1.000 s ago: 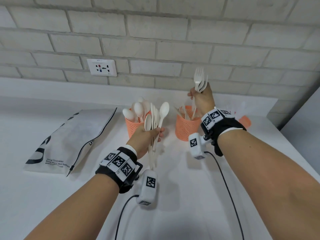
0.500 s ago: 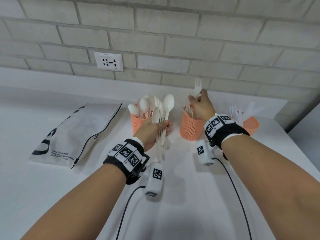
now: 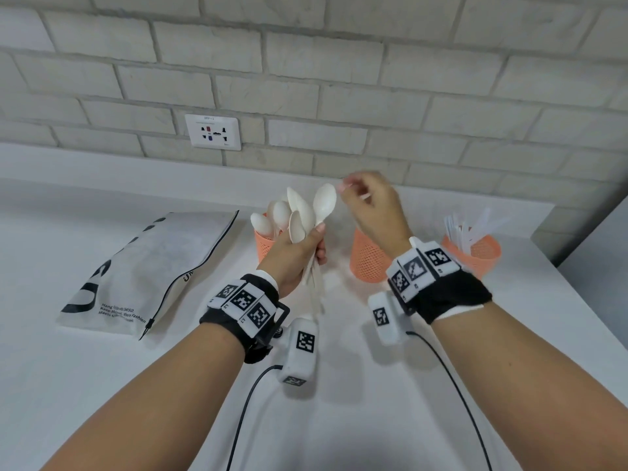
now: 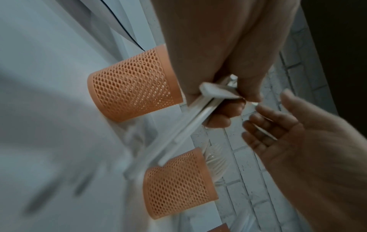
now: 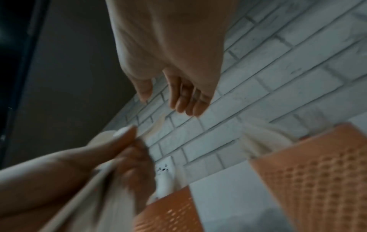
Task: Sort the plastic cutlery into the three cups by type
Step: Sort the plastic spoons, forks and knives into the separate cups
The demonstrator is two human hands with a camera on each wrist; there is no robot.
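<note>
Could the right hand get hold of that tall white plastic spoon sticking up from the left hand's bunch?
Probably yes: the right hand, empty, hovers beside the tall white plastic spoon, whose bowl stands clear above the left hand.

Head view bright, evenly lit, soft shadows on counter; edges bowed by wide lens. Wrist views dim, grainy, motion-blurred, worst toward lower corners.

Bag left; cups block rear; front clear.
</note>
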